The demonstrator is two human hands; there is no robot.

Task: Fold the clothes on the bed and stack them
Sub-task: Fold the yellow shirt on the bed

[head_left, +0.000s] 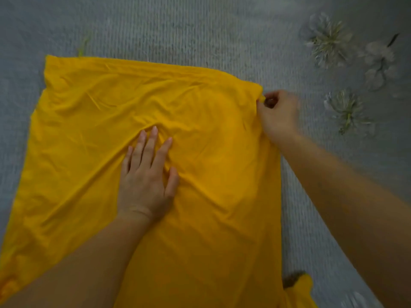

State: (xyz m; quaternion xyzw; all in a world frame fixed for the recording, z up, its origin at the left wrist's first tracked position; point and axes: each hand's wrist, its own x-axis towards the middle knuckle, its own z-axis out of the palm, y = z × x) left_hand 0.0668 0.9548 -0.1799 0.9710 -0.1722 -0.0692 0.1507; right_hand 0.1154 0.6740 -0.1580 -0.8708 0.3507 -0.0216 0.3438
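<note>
On the bed (pixel 200 30), left hand (pixel 146 176) presses yellow garment (pixel 89 107) flat, right hand (pixel 278 112) seemingly pinches it.

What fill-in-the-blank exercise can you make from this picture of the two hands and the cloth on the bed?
1. The left hand presses flat, fingers straight, on the ____ garment.
2. The right hand pinches the garment's far ____ corner.
3. The bedspread under the garment is printed with pale ____.

Missing words: yellow; right; flowers.
</note>
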